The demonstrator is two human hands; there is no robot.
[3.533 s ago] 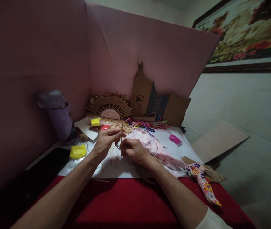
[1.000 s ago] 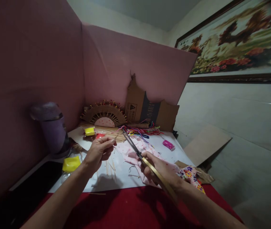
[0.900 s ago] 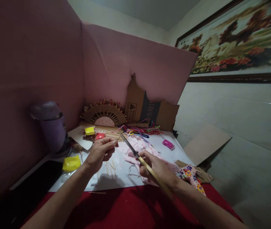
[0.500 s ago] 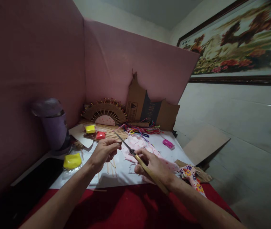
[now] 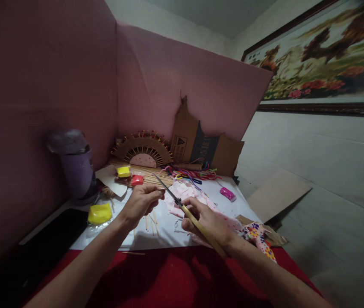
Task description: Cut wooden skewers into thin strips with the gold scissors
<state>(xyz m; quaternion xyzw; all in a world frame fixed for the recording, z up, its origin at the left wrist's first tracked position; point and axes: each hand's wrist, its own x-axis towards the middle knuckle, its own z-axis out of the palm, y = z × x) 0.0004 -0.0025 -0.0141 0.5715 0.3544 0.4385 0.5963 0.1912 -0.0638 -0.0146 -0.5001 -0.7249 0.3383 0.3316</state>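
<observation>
My right hand (image 5: 208, 219) grips gold-handled scissors (image 5: 191, 216), whose dark blades point up and left towards my left hand. My left hand (image 5: 140, 202) is closed in a pinch at the fingertips, right beside the blade tips; what it pinches is too thin to make out. Both hands hover over a white sheet (image 5: 165, 231) with several thin wooden sticks (image 5: 151, 220) lying on it. Pink dotted fabric (image 5: 188, 194) lies just behind my right hand.
A cardboard fan with sticks (image 5: 142, 149) and a torn cardboard box (image 5: 201, 145) stand at the back. Yellow clay (image 5: 99, 213), red clay (image 5: 136, 180), a pink piece (image 5: 227, 193), coloured cords (image 5: 191, 173) and a purple cup (image 5: 76, 164) surround the sheet. A flowered glue gun (image 5: 260, 239) lies right.
My right hand let go of the stick work and picked up the scissors. In the last second the blades swung left until their tips reached my left fingertips.
</observation>
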